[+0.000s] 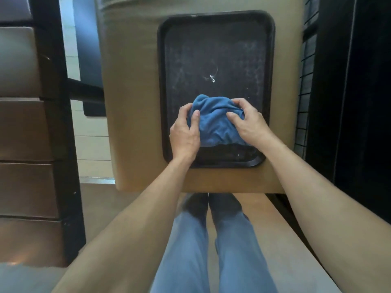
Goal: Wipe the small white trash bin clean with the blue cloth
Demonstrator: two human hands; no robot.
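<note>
Tan square surface (131, 123), small, carrying a black tray (215, 39) that fills most of its middle. Blue cloth (215, 121) bunched into a soft dome at the tray's near end, creased, draped over something; the white bin itself is not visible, so whether it sits beneath cannot be told. Tray floor shows pale scuffs and a wet ring beyond the cloth. Far half of the tray open; narrow tan margins left and right; surface's near edge close behind the wrists. Dark wooden furniture at left, dark cabinet at right. Left hand (185, 132) clasps the cloth's left flank, thumb on top. Right hand (247, 121) clasps the right flank, fingers curled over the top edge. Both grips closed on cloth, which sits between them.
</note>
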